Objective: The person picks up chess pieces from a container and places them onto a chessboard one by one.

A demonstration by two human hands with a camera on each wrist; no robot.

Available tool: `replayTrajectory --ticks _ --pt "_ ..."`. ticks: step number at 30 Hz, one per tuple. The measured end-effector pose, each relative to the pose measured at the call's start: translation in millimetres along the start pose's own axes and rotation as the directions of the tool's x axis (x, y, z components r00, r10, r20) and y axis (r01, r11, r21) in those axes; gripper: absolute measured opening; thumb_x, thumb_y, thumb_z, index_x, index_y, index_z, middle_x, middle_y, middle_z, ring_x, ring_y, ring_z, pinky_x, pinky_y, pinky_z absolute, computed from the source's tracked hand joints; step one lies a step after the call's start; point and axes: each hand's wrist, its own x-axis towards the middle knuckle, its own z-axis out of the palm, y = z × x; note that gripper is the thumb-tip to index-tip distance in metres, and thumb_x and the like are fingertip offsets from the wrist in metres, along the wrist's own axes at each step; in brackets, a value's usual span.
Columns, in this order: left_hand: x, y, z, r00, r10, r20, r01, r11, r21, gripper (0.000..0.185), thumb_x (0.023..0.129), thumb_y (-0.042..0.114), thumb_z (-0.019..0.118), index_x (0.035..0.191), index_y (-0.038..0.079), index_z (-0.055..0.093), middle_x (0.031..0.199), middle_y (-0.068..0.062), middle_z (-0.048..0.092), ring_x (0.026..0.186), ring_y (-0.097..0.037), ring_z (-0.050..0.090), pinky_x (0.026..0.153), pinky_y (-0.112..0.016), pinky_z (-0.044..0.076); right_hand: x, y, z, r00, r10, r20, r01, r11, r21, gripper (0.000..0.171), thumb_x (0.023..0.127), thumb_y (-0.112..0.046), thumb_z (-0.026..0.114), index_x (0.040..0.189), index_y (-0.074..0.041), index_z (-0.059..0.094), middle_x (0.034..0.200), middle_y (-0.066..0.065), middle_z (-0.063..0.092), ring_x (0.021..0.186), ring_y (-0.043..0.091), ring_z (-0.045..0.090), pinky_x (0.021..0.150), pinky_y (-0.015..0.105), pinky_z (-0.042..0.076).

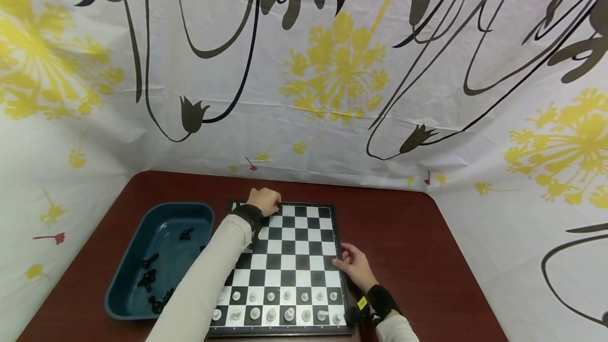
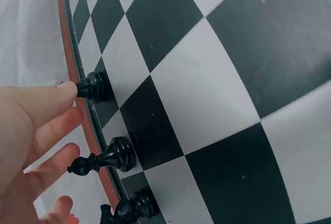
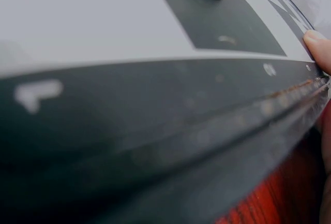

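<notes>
Black and white squares cover the chessboard (image 1: 290, 257) that lies on our dark red desk (image 1: 404, 236), and both our hands are at it. Our left hand (image 1: 265, 201) reaches across to the far left corner of the board. In the left wrist view its fingers (image 2: 46, 105) are nearly straight and spread, and one fingertip touches the top of a black piece (image 2: 94, 86) that stands on the edge row; the hand is not closed round it. Two more black pieces stand in the same row just beside it: a black bishop (image 2: 106, 157) next along, and a black knight (image 2: 126, 209) after that, partly cut off by the frame.

Our right hand (image 1: 353, 265) rests at the right edge of the board, about halfway along, with the fingers loosely bent against the rim. The right wrist view shows a fingertip (image 3: 319, 48) lying on the board's dark border; we grip nothing there.

White pieces (image 1: 277, 305) fill the two rows nearest us. To the left of the board, just beside it, sits a dark blue tray (image 1: 121, 300) with a scatter of loose black pieces (image 1: 154, 284) lying in it. A white cloth backdrop (image 1: 342, 67) printed with yellow flowers and black stems surrounds the desk.
</notes>
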Motion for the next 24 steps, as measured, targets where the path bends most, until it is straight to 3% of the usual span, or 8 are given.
replayTrajectory --ticks 3,8,18,24 --pt "-5.1 -2.2 -0.3 1.000 -0.023 0.005 0.023 1.000 0.015 0.020 0.079 0.020 0.070 0.098 0.013 0.068 0.087 0.001 0.066 0.086 -0.019 0.059 0.081 -0.047 0.038 -1 -2 2 1.000 -0.019 0.019 0.018 0.999 0.030 0.053 0.071 -0.009 0.075 0.118 0.005 0.053 0.078 0.007 0.053 0.063 0.011 0.049 0.055 0.022 0.041" --pt "-13.4 -4.7 -6.9 1.000 -0.009 0.023 0.010 1.000 -0.011 0.025 0.080 0.021 0.068 0.103 0.013 0.066 0.099 -0.002 0.064 0.094 -0.022 0.057 0.083 -0.046 0.039 -9 -15 0 0.996 -0.069 0.054 0.066 0.996 0.059 0.050 0.072 -0.003 0.073 0.115 0.011 0.052 0.077 0.011 0.054 0.061 0.012 0.049 0.053 0.022 0.041" --pt "-41.3 -13.2 -57.9 0.998 0.050 0.025 -0.051 0.999 0.015 0.033 0.084 0.025 0.063 0.115 0.012 0.059 0.118 -0.008 0.054 0.112 -0.029 0.048 0.091 -0.050 0.036 1 -1 3 0.996 -0.091 -0.011 0.091 0.996 0.000 0.050 0.071 -0.008 0.075 0.115 0.005 0.055 0.077 0.007 0.053 0.062 0.010 0.048 0.054 0.021 0.040" --pt "-69.3 -33.8 -80.1 1.000 0.017 0.015 -0.017 0.999 0.047 0.040 0.084 0.026 0.062 0.121 0.011 0.055 0.128 -0.012 0.049 0.119 -0.031 0.043 0.094 -0.053 0.033 0 1 4 0.998 -0.063 -0.019 0.063 0.998 -0.004 0.047 0.072 -0.007 0.074 0.114 0.003 0.056 0.079 0.007 0.051 0.064 0.010 0.047 0.056 0.020 0.039"
